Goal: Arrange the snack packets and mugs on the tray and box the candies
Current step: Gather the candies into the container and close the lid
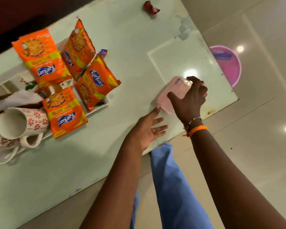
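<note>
Several orange snack packets lie across a white tray at the left of the glass table. White mugs with red flowers lie on their sides at the tray's near end. A pink box rests near the table's right edge. My right hand is closed over the box from above, fingertips at its far end. My left hand is open, palm up, with a fingertip touching the box's near corner. A small blue candy lies beside the packets. What the box holds is hidden.
A torn red wrapper lies at the table's far side. A pink basin stands on the tiled floor beyond the right edge. A white cloth drapes over the tray's left end. My blue trouser leg is under the near edge.
</note>
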`<state>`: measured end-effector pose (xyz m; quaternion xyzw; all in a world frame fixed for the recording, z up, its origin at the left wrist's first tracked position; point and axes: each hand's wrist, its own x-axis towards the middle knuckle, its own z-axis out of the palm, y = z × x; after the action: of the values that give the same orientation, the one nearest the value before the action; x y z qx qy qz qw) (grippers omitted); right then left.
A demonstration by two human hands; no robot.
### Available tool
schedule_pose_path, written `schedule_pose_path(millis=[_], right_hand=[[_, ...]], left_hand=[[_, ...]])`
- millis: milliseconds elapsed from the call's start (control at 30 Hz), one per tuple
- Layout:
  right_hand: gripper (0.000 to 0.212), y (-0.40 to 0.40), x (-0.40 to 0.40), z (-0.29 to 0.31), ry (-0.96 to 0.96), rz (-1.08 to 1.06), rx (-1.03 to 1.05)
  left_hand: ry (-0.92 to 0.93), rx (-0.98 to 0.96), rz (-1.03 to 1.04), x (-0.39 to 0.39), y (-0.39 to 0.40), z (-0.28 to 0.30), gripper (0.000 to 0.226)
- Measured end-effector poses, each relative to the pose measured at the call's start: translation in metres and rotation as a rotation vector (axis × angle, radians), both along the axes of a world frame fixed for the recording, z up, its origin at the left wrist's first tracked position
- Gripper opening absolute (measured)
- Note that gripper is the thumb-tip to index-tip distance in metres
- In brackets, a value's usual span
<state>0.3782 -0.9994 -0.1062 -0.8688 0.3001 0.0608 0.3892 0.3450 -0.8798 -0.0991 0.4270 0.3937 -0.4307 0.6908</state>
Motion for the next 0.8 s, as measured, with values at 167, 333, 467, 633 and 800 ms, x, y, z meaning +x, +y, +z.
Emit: schedule_pose_path(millis=[167,333,467,633,800], right_hand=[[0.039,-0.026,0.007,0.019,0.015,-0.081,0.482],[0.037,-0.045,0.028,0.033,-0.202,0.261,0.168],[0.024,-0.041,0.045,0.036,-0.174,0.627,0.152],[0.015,-0.040,0.047,0.034,-0.107,0.591,0.307],[0.007,-0.036,0.051,0.028,-0.118,0.461,0.398]], left_hand=[[-0.245,0.153,0.161,0.040,-0.032,0.000,0.049],[-0.499,0.598,-0.079,0.059,-0.034,-0.004,0.096],[-0.610,0.659,-0.112,0.059,-0.035,0.002,0.102],[-0.656,0.795,-0.181,0.047,-0.028,0.008,0.098],[-0.665,0.812,-0.229,0.024,-0.010,0.016,0.099]])
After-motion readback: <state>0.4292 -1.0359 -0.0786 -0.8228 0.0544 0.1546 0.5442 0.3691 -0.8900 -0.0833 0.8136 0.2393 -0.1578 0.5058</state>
